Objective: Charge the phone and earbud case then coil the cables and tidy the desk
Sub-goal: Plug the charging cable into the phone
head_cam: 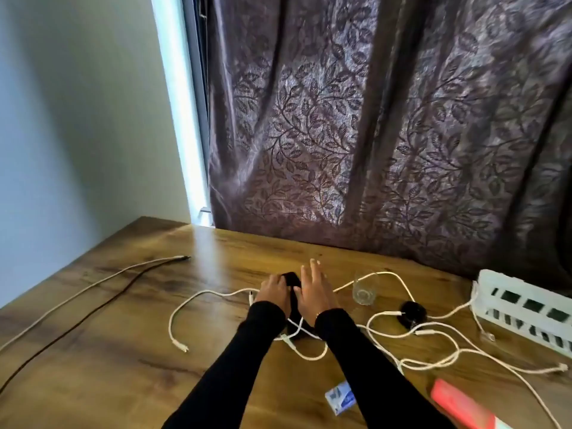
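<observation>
A black slab-shaped device [292,281], the size of a phone, lies mid-desk between my hands. My left hand [271,289] curls its fingers over the device's far left corner. My right hand [313,287] lies beside it with fingers straight and the thumb against its right edge. White cables [198,297] loop around and under my wrists and tangle to the right [433,332]. A round black earbud case [413,312] sits among them with a white plug beside it. A red-cased phone [458,405] lies at the near right.
A clear drinking glass [366,289] stands just right of my right hand. A white slotted basket [526,308] sits at the desk's right edge. One white and one dark cable [93,284] run off the left edge. A small blue-white packet [340,397] lies near my right sleeve. A curtain hangs behind.
</observation>
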